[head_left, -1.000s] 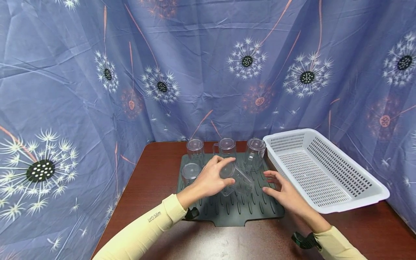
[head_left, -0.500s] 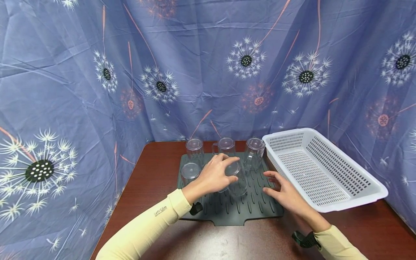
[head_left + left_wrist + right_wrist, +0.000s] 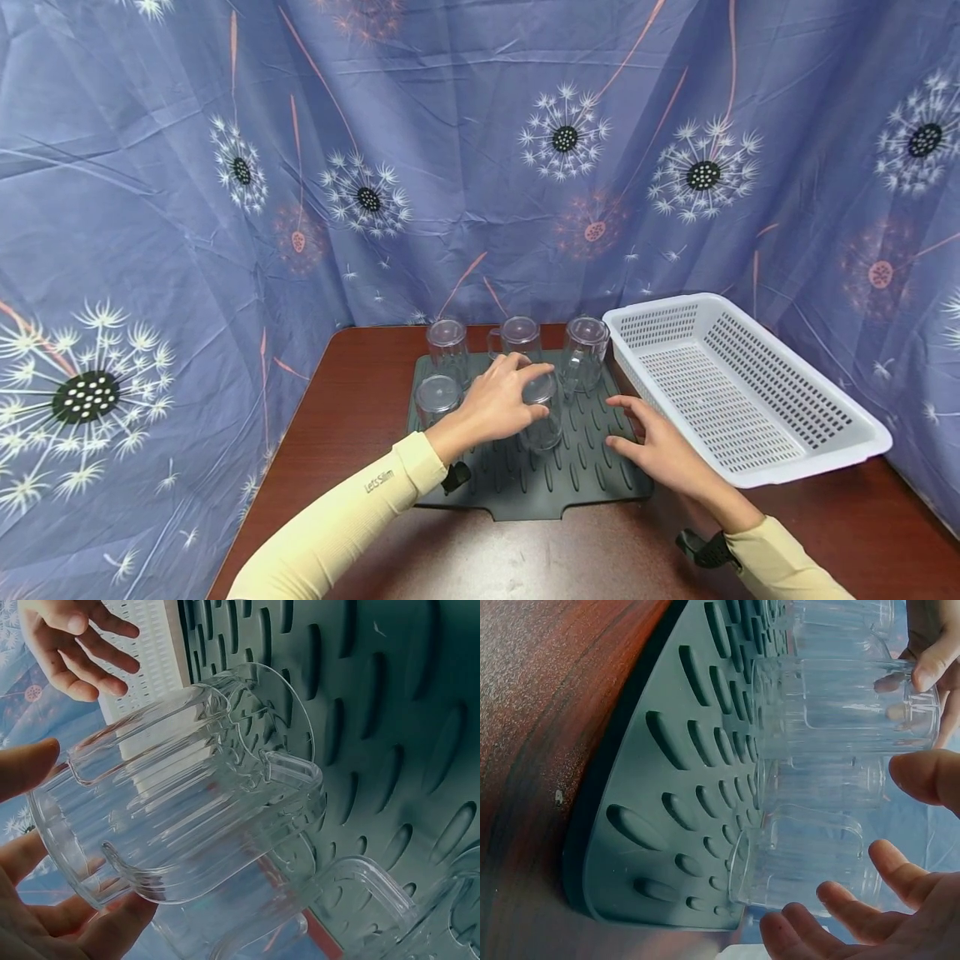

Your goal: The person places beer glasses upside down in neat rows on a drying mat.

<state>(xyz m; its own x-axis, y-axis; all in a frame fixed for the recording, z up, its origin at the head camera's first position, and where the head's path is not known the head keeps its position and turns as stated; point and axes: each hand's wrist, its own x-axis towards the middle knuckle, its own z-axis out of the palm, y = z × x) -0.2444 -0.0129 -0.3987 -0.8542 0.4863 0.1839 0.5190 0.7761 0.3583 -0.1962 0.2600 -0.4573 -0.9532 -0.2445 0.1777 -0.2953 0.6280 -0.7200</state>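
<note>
A clear mug (image 3: 546, 427) stands upside down, its rim right at the ribbed dark green mat (image 3: 525, 500). My left hand (image 3: 501, 406) grips it around the upturned base, thumb on one side and fingers on the other. In the left wrist view, the handle of the held mug (image 3: 180, 795) lies along its side. Three more inverted mugs, left (image 3: 447, 348), middle (image 3: 521, 333) and right (image 3: 587, 354), line the mat's back; another mug (image 3: 438, 402) sits front left, partly behind my left wrist. My right hand (image 3: 660, 446) hovers by the mat's right side, fingers spread and holding nothing.
A white perforated plastic basket (image 3: 795, 473) stands on the right of the brown wooden table (image 3: 352, 392), beside the mat. Behind and along the sides hangs a blue dandelion-print cloth (image 3: 450, 167). Both wrists carry black straps.
The mug in my left hand has gone from tilted, rim toward the right, to straight upside down on the mat, then slightly left. My right hand has stayed nearly still.
</note>
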